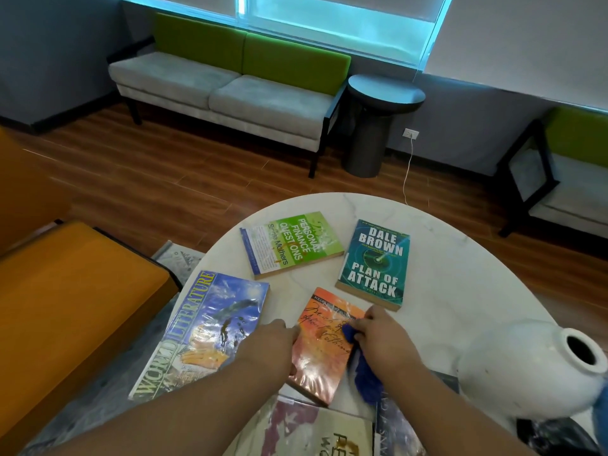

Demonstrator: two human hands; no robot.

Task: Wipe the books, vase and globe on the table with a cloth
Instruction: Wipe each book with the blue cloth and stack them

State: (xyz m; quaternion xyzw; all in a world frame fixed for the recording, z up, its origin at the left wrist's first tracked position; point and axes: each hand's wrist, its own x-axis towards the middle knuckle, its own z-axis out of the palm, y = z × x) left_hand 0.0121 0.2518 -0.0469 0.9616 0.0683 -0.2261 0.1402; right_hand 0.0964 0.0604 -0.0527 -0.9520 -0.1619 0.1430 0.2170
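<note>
An orange paperback (pixel 320 350) lies near the front of the round white table (pixel 460 284). My left hand (pixel 269 347) grips its left edge. My right hand (pixel 381 337) presses a blue cloth (pixel 363 373) onto the book's right side. A large "World Literature" book (pixel 204 330) lies to the left. Further back lie a green finance book (pixel 292 245) and a teal "Plan of Attack" book (pixel 375 263). A white vase (pixel 533 366) stands at the right. A blue sliver at the far right edge may be the globe (pixel 603 403).
More books (pixel 309 432) lie at the table's near edge under my arms. An orange seat (pixel 65 291) stands to the left. A grey and green sofa (pixel 230 83) and a dark round side table (pixel 378 120) stand across the wooden floor.
</note>
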